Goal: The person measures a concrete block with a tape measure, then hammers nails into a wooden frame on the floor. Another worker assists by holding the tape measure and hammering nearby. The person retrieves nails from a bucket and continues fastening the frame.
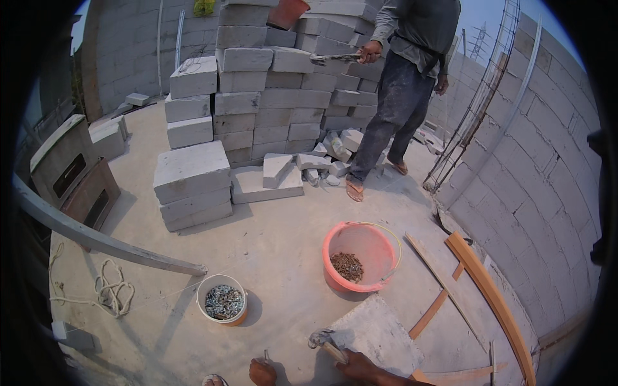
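My right hand point(358, 366) grips the wooden handle of a hammer point(333, 350). Its metal head is raised over the near left edge of a pale block point(380, 331). To the left, my left hand point(262, 372) is closed around a small, thin metal piece that sticks up from the fingers, too small to name surely. A pink bucket point(330, 281) beyond the block holds rusty brown, nail-like pieces point(347, 266). Left of it stands a small white bucket point(201, 302) with many silvery metal pieces point(224, 301).
Stacked grey blocks point(277, 109) rise at the back. A person point(405, 77) stands beside them, holding a hammer-like tool point(335, 58). Wooden strips point(496, 302) lie at the right by the block wall point(541, 154). A slanting metal bar point(109, 244) and rope point(112, 289) are at left.
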